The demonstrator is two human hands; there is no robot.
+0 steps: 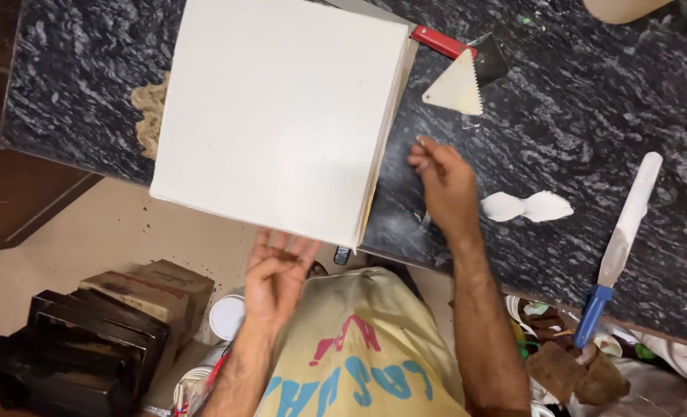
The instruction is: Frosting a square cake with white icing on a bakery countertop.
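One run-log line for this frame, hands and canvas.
left hand: open, palm up, under near edge of white canvas | right hand: fingers pinched beside canvas, contents unclear | notched scraper: untouched

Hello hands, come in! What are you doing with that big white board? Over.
Left hand open under white canvas edge. Right hand pinched, beside canvas on countertop. Notched scraper nearby.

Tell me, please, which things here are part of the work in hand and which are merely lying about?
In hand:
white canvas
left hand under its near edge
right hand beside it

Lying about:
notched triangular scraper
blue-handled palette knife
white paste blob
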